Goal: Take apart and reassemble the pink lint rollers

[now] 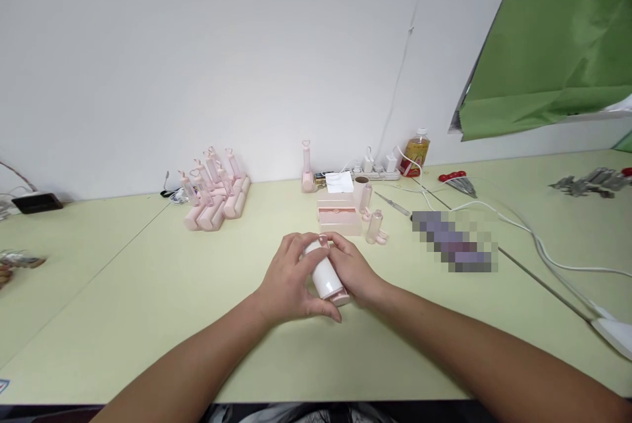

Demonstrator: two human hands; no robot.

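A white paper roll (326,276) with pink plastic end parts, which looks like a lint roller head, lies tilted between my two hands near the middle of the table. My left hand (286,281) wraps round its left side, with the thumb low by the near pink end. My right hand (351,270) grips the far right side, its fingers partly hidden by the roll. Just beyond lie an open pink case (340,222), two small clear pink tubes (374,225) with caps beside them, and an upright roll with a brown core (361,193).
Several pink lint rollers with clear handles (210,202) are grouped at the back left; another (307,170) stands by the wall. On the right are a screwdriver (394,204), red-handled pliers (457,181), a bottle (415,153), a power strip (382,173), white cables (538,239) and a blurred-out object (454,242).
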